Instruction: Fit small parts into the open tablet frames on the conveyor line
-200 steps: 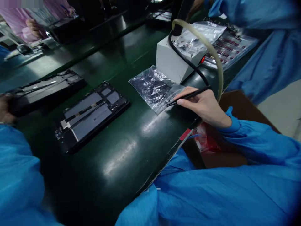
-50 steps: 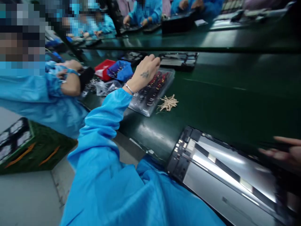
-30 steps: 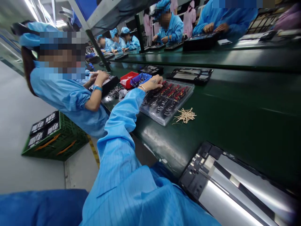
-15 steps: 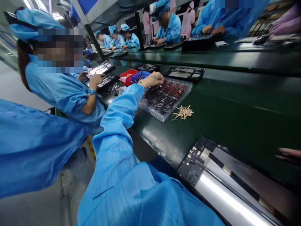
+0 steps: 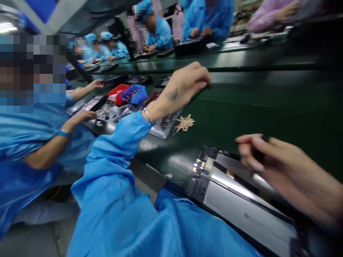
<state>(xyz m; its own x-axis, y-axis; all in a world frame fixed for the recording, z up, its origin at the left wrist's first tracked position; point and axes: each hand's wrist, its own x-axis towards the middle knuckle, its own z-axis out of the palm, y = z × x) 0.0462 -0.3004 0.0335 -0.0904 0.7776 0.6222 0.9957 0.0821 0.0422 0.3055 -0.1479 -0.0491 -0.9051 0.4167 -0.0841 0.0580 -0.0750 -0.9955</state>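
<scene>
My left hand [image 5: 184, 85] is lifted above the green belt, its fingers pinched together on a small dark piece at the fingertips. It hangs over the clear parts tray [image 5: 160, 126]. My right hand [image 5: 281, 167] is blurred by motion and hovers over the opened tablet [image 5: 235, 200] at the near edge. Its fingers curl round a thin dark tool [image 5: 257, 154]. The tablet lies back side up, showing a silvery plate and dark boards at its left end.
A heap of small tan sticks [image 5: 184, 124] lies beside the tray. A red bin [image 5: 117, 93] and a blue bin [image 5: 134, 93] stand farther left. A co-worker's arm [image 5: 53, 150] in a blue sleeve rests at the left. The green belt [image 5: 268, 107] stretches right.
My left hand has risen from the parts tray with its fingers pinched and moved right. My right hand has come into view from the right, over the tablet. The view tilted down.
</scene>
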